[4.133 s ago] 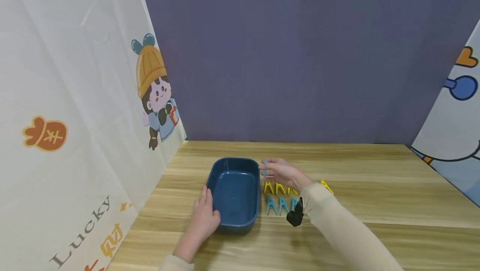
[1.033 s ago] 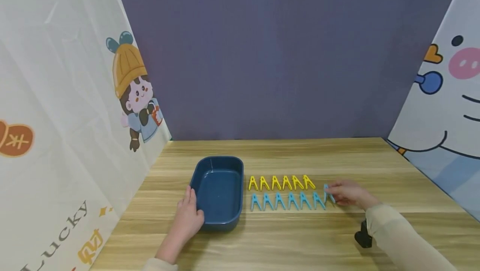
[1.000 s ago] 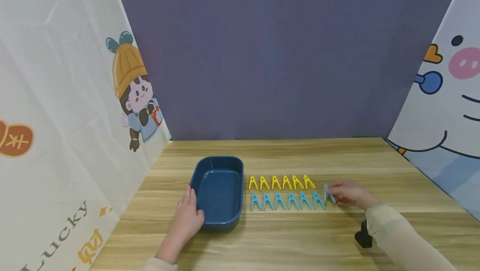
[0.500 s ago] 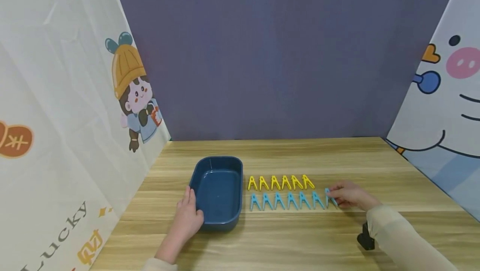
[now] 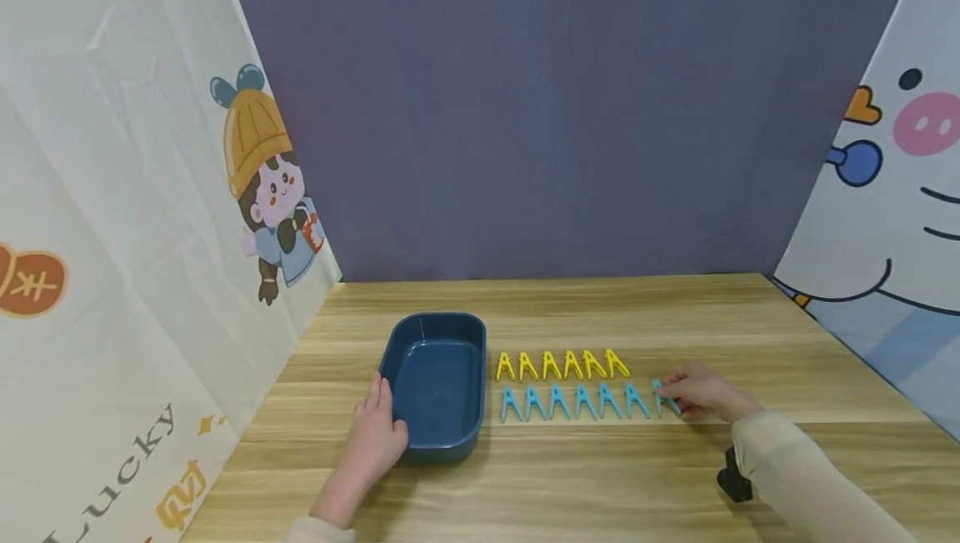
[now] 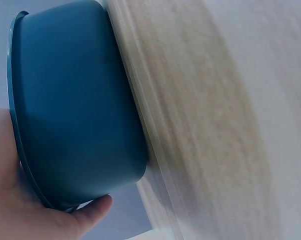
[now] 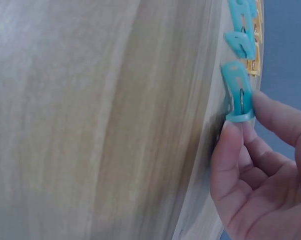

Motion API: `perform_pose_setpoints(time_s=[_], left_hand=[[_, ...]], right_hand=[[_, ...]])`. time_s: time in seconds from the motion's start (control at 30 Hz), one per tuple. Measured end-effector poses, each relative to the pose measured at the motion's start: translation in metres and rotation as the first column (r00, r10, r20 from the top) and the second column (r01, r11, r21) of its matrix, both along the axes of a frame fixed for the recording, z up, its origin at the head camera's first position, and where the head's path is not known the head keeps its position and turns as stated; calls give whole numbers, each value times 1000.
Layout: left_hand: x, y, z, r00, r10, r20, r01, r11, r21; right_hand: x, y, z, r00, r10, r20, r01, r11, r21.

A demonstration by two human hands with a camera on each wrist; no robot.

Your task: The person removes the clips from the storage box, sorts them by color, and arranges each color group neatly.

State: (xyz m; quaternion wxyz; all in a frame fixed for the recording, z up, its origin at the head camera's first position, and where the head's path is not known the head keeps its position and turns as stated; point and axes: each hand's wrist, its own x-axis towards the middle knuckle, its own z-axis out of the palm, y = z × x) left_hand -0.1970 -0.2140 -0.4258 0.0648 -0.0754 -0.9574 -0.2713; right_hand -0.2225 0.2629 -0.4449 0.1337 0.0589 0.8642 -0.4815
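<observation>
In the head view my left hand (image 5: 378,429) holds the near left side of a dark blue rectangular basin (image 5: 472,444). The left wrist view shows that hand at the basin's rim (image 6: 15,100); most of its fingers are hidden there. My right hand (image 5: 702,393) pinches a light blue clothespin (image 5: 658,394) at the right end of a row of blue clothespins (image 5: 557,401). In the right wrist view the pinched clothespin (image 7: 236,85) is between thumb and fingertips, by the tabletop. A row of yellow clothespins (image 5: 550,365) stands behind the blue row.
Both rows lie to the right of the basin on a wood-grain table (image 5: 570,476). A dark purple-grey panel (image 5: 562,109) rises behind the table. White printed sheets hang at the left (image 5: 150,193) and right (image 5: 892,218). A black object (image 5: 733,478) hangs below my right sleeve.
From holding a blue clothespin near the basin, my right hand has moved to the right end of the blue row. In the last second its pinched clothespin lowered and shifted slightly right. My left hand stays.
</observation>
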Motion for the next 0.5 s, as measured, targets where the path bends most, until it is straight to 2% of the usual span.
perform_pose_setpoints(time_s=[0.27, 0.5], left_hand=[[0, 0, 0, 1000, 2, 12, -2, 1000, -2], [1, 0, 2, 1000, 2, 26, -2, 1000, 8]], right_hand=[[2, -2, -1, 999, -36, -14, 37, 999, 28], [3, -3, -1, 999, -29, -25, 30, 999, 18]])
